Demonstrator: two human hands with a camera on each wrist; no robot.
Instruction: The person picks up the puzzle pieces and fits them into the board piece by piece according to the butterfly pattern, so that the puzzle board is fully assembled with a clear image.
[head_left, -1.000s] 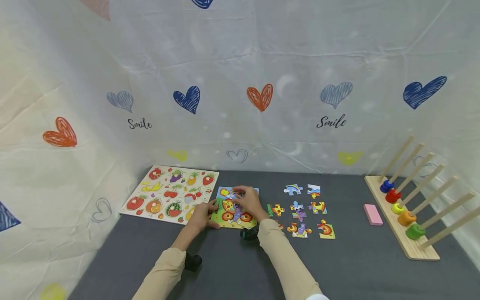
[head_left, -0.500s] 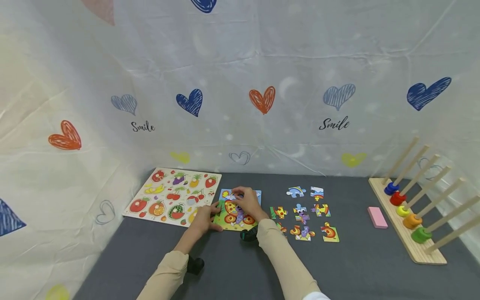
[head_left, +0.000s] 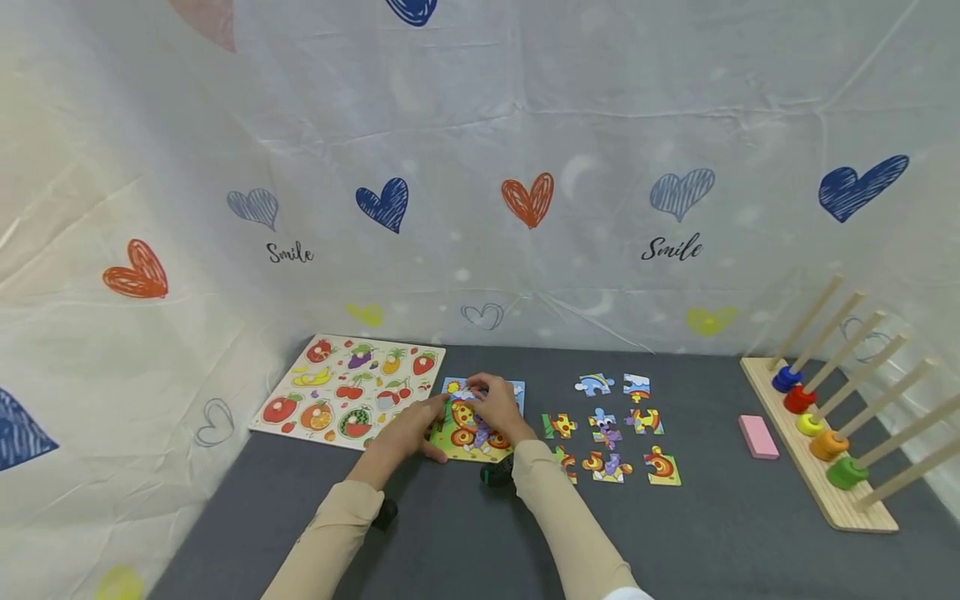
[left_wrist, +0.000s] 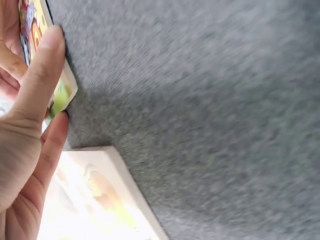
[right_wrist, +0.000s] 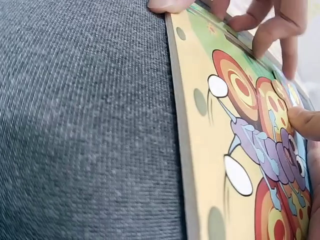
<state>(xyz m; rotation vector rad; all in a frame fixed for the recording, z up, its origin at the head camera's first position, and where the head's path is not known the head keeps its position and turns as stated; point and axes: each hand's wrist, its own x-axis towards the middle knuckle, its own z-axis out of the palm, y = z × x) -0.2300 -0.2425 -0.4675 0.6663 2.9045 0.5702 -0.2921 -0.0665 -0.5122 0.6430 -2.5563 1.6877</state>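
Observation:
A butterfly puzzle board (head_left: 491,454) lies on the dark table in front of me. My left hand (head_left: 408,429) holds its near left corner; in the left wrist view the thumb (left_wrist: 42,75) lies along one edge and a finger sits at the side. Over the upper part of the board, my right hand (head_left: 495,408) has bent fingers. In the right wrist view its thumb (right_wrist: 305,122) presses at a small puzzle piece (right_wrist: 280,90) whose edge looks raised above the board. Left-hand fingers (right_wrist: 277,32) reach over the board beside that piece. The right palm hides part of the picture.
Several loose jigsaw pieces (head_left: 606,427) lie in rows right of the board. A fruit peg board (head_left: 345,392) sits close on the left. Farther right are a pink block (head_left: 758,437) and a wooden rack (head_left: 817,450) with upright pegs and coloured rings.
My left hand's fingers have reached farther over the board toward the right hand. The right hand stays nearly in place; the view has shifted slightly.

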